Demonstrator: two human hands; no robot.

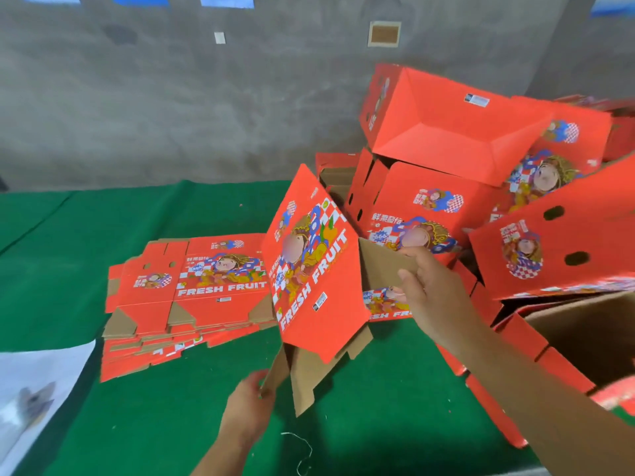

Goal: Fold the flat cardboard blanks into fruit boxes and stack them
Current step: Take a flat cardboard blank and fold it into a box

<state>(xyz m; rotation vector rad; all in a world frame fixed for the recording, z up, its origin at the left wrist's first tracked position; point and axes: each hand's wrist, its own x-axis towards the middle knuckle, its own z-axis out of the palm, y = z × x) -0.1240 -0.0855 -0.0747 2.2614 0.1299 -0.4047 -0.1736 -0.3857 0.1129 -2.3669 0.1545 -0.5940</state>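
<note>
Head view showed you mid-fold: one blank (309,266) stood half opened above the green counter (171,389), between the flat stack (185,304) and the heap of finished boxes (446,173). Your left hand (249,403) pinched its lower brown flap; your right hand (426,280) clamped the upper edge. Its long axis ran steeply upward, printed face leftward. Next, probably, you needed to square it open and tuck flaps.
</note>
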